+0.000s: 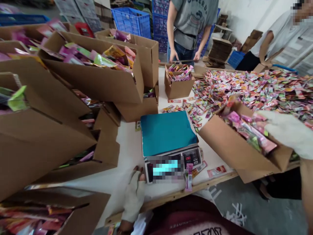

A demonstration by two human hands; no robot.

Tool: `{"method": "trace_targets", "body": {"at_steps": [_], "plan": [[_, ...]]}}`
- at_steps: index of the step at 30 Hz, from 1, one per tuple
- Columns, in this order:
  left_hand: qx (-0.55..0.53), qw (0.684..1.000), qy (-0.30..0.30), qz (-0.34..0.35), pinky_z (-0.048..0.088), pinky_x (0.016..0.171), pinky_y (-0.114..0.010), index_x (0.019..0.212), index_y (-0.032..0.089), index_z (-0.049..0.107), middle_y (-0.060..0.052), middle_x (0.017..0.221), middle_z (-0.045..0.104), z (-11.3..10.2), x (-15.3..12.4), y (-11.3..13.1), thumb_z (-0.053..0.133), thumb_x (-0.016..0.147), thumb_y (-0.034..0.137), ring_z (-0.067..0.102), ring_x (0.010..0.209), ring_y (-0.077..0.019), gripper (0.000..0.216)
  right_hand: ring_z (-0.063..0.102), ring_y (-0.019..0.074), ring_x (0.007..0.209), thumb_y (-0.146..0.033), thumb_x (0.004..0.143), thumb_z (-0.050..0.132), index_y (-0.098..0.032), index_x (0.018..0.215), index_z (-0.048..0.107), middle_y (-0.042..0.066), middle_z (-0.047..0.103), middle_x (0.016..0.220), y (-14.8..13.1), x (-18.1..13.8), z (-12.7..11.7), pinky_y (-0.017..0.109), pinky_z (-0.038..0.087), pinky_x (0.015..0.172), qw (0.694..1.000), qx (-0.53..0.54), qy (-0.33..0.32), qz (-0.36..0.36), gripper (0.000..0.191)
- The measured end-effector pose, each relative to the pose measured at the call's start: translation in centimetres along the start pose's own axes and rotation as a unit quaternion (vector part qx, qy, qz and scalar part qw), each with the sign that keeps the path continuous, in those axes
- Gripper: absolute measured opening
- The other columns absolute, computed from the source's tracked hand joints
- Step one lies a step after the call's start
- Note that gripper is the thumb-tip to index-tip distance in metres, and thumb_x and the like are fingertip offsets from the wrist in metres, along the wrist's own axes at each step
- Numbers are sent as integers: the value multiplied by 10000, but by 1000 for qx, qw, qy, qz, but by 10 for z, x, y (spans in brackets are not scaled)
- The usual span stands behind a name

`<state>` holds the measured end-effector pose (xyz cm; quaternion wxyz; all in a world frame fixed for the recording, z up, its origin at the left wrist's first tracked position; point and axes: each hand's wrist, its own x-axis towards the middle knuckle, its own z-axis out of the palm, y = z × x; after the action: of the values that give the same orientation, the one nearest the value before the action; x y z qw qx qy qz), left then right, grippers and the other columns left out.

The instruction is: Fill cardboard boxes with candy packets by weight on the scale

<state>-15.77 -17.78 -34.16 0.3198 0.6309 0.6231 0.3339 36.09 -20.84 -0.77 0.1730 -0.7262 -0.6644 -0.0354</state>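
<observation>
Gripping a matte cardboard box (pixel 241 151) of glossy sachets, the gloved right hand (pixel 290 132); left hand (pixel 134 195) rests flat, grip empty.

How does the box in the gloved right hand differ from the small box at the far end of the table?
The held box is tilted, gripped by the right hand, and overhangs the table edge; the far box stands upright on the table, untouched. The held box looks larger, though it is nearer the camera. Both are brown cardboard, open and filled with colourful sachets.
</observation>
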Motion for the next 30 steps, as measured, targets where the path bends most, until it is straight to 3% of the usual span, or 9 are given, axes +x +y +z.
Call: {"method": "trace_targets", "body": {"at_steps": [2,4,8,11,14,20,24,30], "plan": [[0,1000,-4,4,438,1223,-507,1324,178,646,-143,1477,606,0,0,-2,406,1016,539,554,1399,-318,532,720,323,1141,-338,877,594,-363,1232,749,75,767,1197,-34,37,-12,538,551,1051,998,21,23,-64,389],[-1,1000,0,1,428,1230,-513,1322,170,648,-149,1479,603,0,-1,-5,417,1010,544,552,1402,-321,539,735,292,1074,-252,873,558,-324,1182,767,59,783,1080,-77,79,-6,514,578,1028,988,65,-24,-140,380],[-3,1000,26,2,397,1252,-511,1312,164,656,-156,1484,597,2,-2,-12,429,991,568,530,1424,-322,564,715,259,1155,-85,760,530,-193,1234,770,47,772,1217,-164,150,59,442,533,1105,959,81,-168,-212,542],[-4,999,39,6,405,1245,-513,1310,161,657,-163,1481,600,3,-2,-13,426,986,566,532,1423,-323,568,698,233,1210,-37,779,512,-184,1263,758,41,767,1246,-199,176,112,400,503,1131,952,104,-201,-206,562],[8,999,48,-4,419,1230,-534,1316,132,653,-187,1465,606,3,-1,-11,414,989,556,543,1410,-337,586,691,233,1212,-92,843,566,-163,1270,740,71,754,1271,-200,179,128,406,499,1132,939,164,-198,-228,467],[16,999,32,6,415,1234,-522,1322,93,644,-211,1465,596,2,-3,1,395,1010,529,528,1423,-336,591,688,221,1153,-306,930,652,-193,1433,586,95,705,1273,-166,136,81,434,560,1057,922,311,-70,-218,520],[15,999,18,32,404,1241,-513,1332,102,629,-205,1470,589,0,-4,7,391,1025,494,514,1435,-326,552,701,196,1046,-308,950,660,-186,1370,617,84,709,1140,-151,103,59,364,594,961,943,274,-22,-189,439],[20,999,19,34,402,1240,-511,1312,118,634,-199,1469,591,0,-5,9,406,1028,468,509,1440,-317,505,705,215,1000,-315,918,692,-236,1309,665,61,715,1106,-162,88,55,390,603,923,953,232,-39,-194,400]]}}
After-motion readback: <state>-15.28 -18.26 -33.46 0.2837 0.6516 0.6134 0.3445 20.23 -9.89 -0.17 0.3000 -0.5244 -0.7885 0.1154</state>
